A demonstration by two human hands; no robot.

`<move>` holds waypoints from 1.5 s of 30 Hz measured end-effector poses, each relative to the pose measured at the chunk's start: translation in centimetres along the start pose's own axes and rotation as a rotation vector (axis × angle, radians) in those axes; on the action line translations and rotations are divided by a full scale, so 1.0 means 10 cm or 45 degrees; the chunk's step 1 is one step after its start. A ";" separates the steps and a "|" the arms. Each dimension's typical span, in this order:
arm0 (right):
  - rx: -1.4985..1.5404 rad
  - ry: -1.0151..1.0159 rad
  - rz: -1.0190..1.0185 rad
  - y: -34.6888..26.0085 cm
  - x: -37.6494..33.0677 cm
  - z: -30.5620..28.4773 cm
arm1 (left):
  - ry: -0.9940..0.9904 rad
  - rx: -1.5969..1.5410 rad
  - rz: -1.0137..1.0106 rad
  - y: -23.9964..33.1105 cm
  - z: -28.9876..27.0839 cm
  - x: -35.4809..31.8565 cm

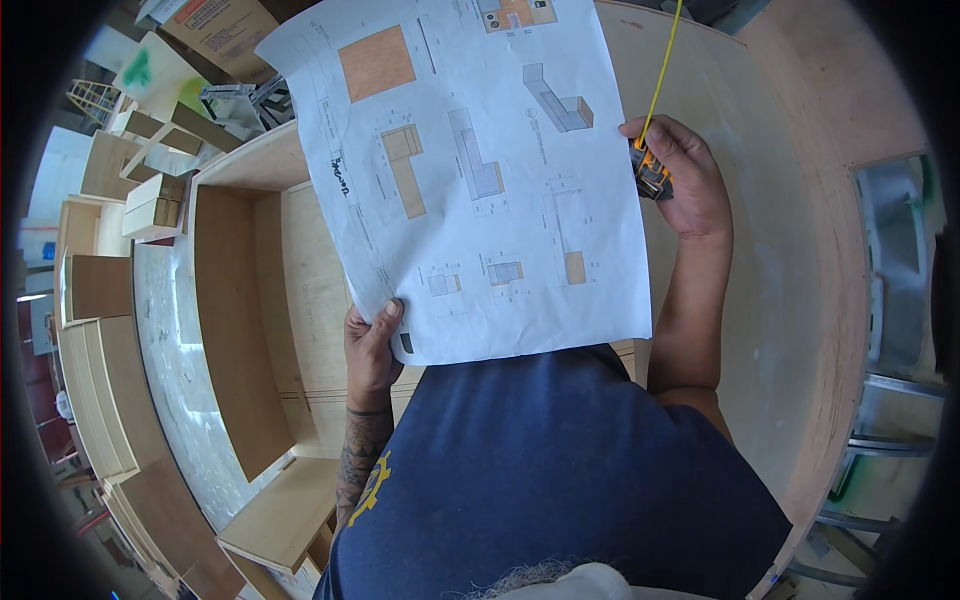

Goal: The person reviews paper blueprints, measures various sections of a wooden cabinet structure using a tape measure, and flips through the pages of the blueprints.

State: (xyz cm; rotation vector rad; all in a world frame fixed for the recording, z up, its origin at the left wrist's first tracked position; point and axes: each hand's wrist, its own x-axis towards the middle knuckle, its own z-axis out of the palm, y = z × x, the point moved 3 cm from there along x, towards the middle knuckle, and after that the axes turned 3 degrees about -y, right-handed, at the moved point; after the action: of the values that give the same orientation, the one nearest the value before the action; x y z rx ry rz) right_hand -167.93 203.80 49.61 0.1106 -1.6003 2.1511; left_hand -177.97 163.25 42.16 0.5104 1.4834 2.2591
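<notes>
A large white sheet of furniture drawings [460, 240] fills the upper middle of the view, with small plans and brown shaded shapes on it. My left hand [375, 345] pinches its lower left corner, thumb on top and fingers behind. At the sheet's right edge, my right hand [685, 175] is closed around a black and orange tape measure [652, 172]. The yellow blade [663, 70] is drawn out and runs up past the top of the view. My right fingertips reach the paper's edge; whether they also grip it is hard to tell.
A pale plywood panel [760, 300] spreads on the right. To the left stands an open plywood box frame [235, 330], with stacked boards [105, 390] beyond it. A cardboard box [220, 35] is at the upper left. Metal bars [895, 440] lie at the far right.
</notes>
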 end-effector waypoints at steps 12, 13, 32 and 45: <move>0.003 -0.146 -0.054 0.11 0.51 0.09 | 0.181 -0.037 0.126 -0.18 0.07 -0.09; 0.002 -0.158 -0.038 0.10 0.53 0.09 | 0.201 -0.064 0.094 -0.20 0.07 -0.10; 0.074 -0.336 0.158 0.17 1.08 0.16 | 0.453 -0.081 0.084 -0.22 0.36 -0.31; 0.109 -0.378 0.211 0.20 1.23 0.22 | 0.479 -0.090 0.090 -0.16 0.40 -0.33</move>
State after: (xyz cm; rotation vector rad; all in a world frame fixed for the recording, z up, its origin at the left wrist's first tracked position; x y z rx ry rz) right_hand -180.12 205.15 52.58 0.3506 -1.7300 2.4228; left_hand -172.94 165.28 41.89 0.1196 1.5666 2.5576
